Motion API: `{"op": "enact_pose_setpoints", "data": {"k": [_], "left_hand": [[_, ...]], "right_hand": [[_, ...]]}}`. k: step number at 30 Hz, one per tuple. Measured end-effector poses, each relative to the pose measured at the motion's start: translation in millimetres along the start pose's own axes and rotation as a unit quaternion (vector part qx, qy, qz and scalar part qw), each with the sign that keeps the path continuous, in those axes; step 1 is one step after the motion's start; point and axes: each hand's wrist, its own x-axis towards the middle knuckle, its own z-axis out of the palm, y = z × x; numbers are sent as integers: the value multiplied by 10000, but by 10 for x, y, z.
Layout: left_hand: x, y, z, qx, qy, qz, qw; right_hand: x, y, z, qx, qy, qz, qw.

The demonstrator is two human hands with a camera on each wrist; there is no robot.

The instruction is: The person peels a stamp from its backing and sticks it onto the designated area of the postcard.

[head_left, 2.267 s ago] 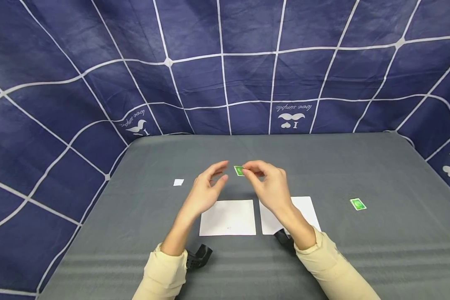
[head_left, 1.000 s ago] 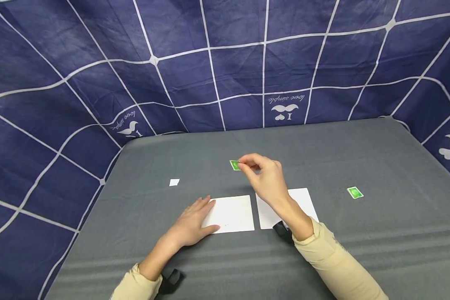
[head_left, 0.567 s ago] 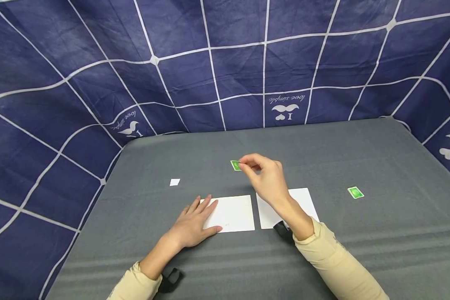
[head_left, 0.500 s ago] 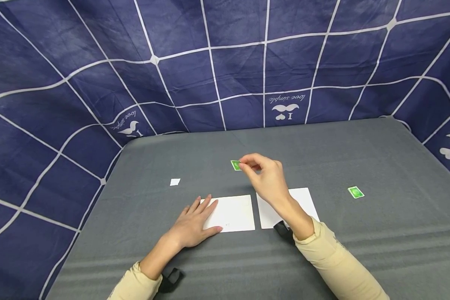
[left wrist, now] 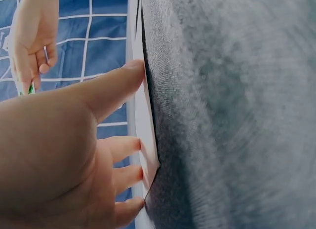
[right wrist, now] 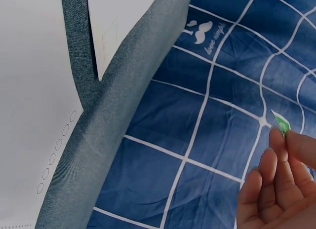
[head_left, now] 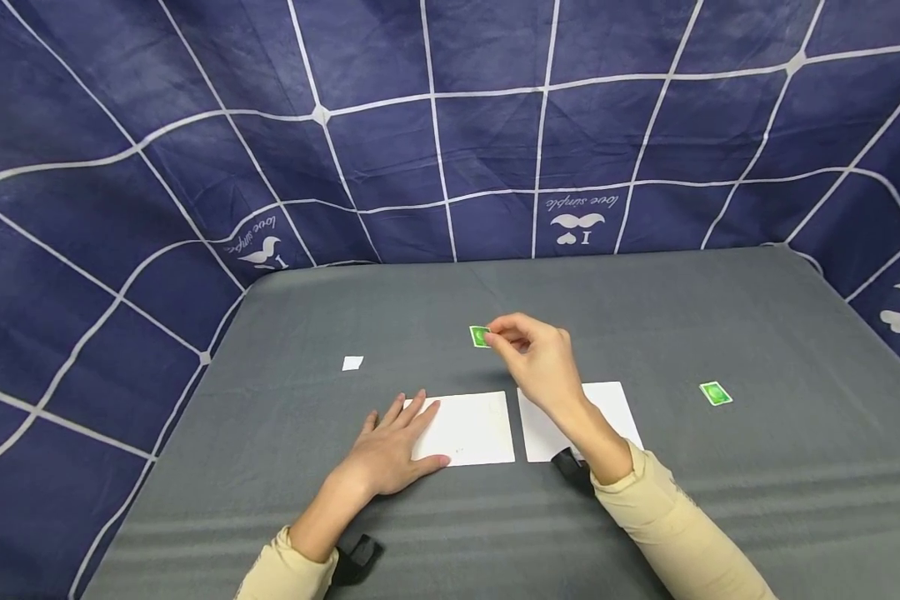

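We count two cards: a small green rectangular card with a white border (head_left: 479, 337), and a loose matching card (head_left: 716, 393) lying right on the grey cloth-covered tabletop (head_left: 420, 308). We also count two white rectangular sheets, a left sheet (head_left: 467, 429) beside a right sheet (head_left: 611, 408), and one small white piece (head_left: 352, 363). The right hand (head_left: 542, 358) is raised, pinching the first card between thumb and fingertips; the left hand (head_left: 386, 454), palm down, fingers spread, rests on the left sheet, grasping nothing.
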Motion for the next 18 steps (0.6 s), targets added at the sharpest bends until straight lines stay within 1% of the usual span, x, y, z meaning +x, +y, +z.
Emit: {"op": "enact_pose_setpoints", "data": {"k": [6,8,10,12,15,18], "left_hand": [[-25,-15,-32,-36,-15,76,10000],[-28,-21,-30,-36,-26,67,10000],[-29,-28,-29,-50,-23,74,10000],[-30,-37,-25,-69,-25,94,9999],[-34,-51,-23,-126,-21,128,9998],[-35,-68,-19,-159,6,162,9997]], "right_hand": [[9,14,27,-11,-72,402,9992],[10,32,33,-38,-189,603,9980],[9,61,43,-87,-382,894,9952],[9,93,50,-142,-621,1249,9901],[5,147,68,-206,-1022,1758,9789],[0,194,92,-234,-1348,2027,9696]]}}
